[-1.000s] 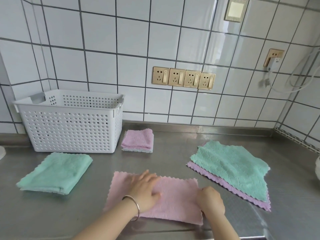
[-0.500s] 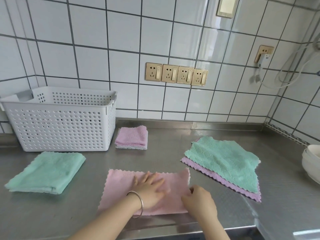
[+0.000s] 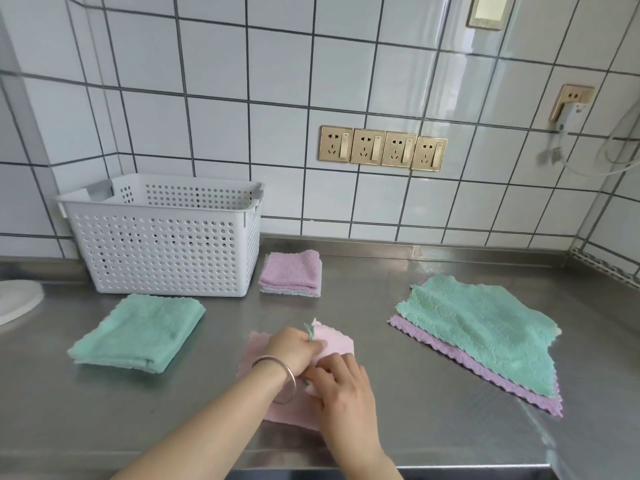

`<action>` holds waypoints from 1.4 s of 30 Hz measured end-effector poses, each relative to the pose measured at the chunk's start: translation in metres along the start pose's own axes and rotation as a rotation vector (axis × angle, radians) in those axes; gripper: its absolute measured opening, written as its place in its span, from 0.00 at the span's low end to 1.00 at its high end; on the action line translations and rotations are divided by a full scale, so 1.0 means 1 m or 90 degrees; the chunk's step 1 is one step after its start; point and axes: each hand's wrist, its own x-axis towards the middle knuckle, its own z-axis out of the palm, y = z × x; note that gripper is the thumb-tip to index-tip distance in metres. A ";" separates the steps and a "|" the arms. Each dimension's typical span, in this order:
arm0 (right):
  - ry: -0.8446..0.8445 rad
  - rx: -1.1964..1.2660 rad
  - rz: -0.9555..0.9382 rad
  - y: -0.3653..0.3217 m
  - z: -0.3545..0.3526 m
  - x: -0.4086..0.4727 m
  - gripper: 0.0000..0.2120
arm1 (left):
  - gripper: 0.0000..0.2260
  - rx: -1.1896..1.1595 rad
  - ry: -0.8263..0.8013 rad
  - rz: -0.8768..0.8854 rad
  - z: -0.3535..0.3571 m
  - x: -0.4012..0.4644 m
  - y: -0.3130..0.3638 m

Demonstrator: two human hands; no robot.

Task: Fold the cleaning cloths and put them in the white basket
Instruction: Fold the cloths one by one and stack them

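Observation:
A pink cloth (image 3: pixel 334 344) lies on the steel counter near the front edge, its right half turned over to the left. My left hand (image 3: pixel 294 351), a bangle on the wrist, pinches the cloth's upper folded edge. My right hand (image 3: pixel 341 386) grips the lower part of the fold, and both hands cover much of the cloth. The white perforated basket (image 3: pixel 166 251) stands at the back left. A folded green cloth (image 3: pixel 138 332) lies in front of it, and a small folded purple cloth (image 3: pixel 291 273) sits to its right.
Flat green cloth (image 3: pixel 474 327) lies on a purple cloth (image 3: pixel 540 398) at the right. A white round object (image 3: pixel 17 299) sits at the far left edge. Four gold sockets (image 3: pixel 382 147) are on the tiled wall. The counter's front edge runs just below my hands.
The pink cloth lay flat and wide under both hands; now its right half is folded over leftward. My right hand moved left toward my left hand, which now pinches instead of pressing flat.

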 end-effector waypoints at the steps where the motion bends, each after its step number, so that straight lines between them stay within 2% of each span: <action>1: 0.008 0.024 -0.016 -0.002 0.002 -0.002 0.08 | 0.17 0.036 0.014 -0.002 -0.004 0.000 -0.004; 2: 0.009 0.042 -0.019 -0.004 0.003 -0.004 0.10 | 0.18 0.055 0.032 -0.006 -0.006 0.003 -0.011; 4: -0.019 0.056 0.011 -0.004 0.007 -0.009 0.21 | 0.20 0.046 0.045 -0.014 -0.011 0.010 -0.023; 7: -0.133 0.044 0.081 0.004 0.013 -0.019 0.35 | 0.17 0.020 0.036 -0.017 -0.025 0.015 -0.031; 10: -0.216 0.038 0.117 0.007 0.017 -0.022 0.40 | 0.16 0.017 0.056 -0.025 -0.040 0.018 -0.040; 12: -0.236 0.038 0.109 0.005 0.016 -0.022 0.37 | 0.12 0.017 0.062 -0.048 -0.043 0.021 -0.050; 15: -0.247 0.054 0.103 -0.003 0.015 -0.019 0.25 | 0.12 0.032 0.077 -0.060 -0.042 0.018 -0.063; 20: -0.271 0.032 0.111 -0.006 0.018 -0.020 0.27 | 0.19 0.036 0.112 -0.076 -0.042 0.016 -0.075; 22: -0.273 0.033 0.103 -0.004 0.020 -0.022 0.29 | 0.18 0.049 0.121 -0.080 -0.042 0.015 -0.075; 25: -0.288 0.035 0.107 -0.001 0.022 -0.025 0.34 | 0.11 0.090 0.119 -0.085 -0.042 0.010 -0.073; 26: -0.287 0.039 0.106 -0.001 0.023 -0.025 0.35 | 0.12 0.098 0.120 -0.087 -0.042 0.009 -0.072; 28: -0.290 0.050 0.107 -0.002 0.021 -0.024 0.33 | 0.14 0.116 0.117 -0.089 -0.042 0.008 -0.072; 31: -0.283 0.067 0.083 -0.004 0.016 -0.023 0.23 | 0.14 0.160 0.140 -0.070 -0.041 0.006 -0.073; 36: -0.321 0.040 0.067 -0.009 0.006 -0.023 0.22 | 0.14 0.267 0.197 -0.031 -0.039 -0.001 -0.077; 38: -0.328 0.118 0.144 -0.014 -0.001 -0.019 0.26 | 0.17 0.284 0.197 -0.061 -0.041 -0.004 -0.081; 40: -0.320 0.193 0.266 -0.012 -0.004 -0.009 0.23 | 0.21 0.282 0.207 -0.094 -0.044 -0.009 -0.085; 42: -0.316 0.133 0.365 -0.006 -0.005 0.002 0.18 | 0.27 0.326 0.202 -0.110 -0.045 -0.014 -0.086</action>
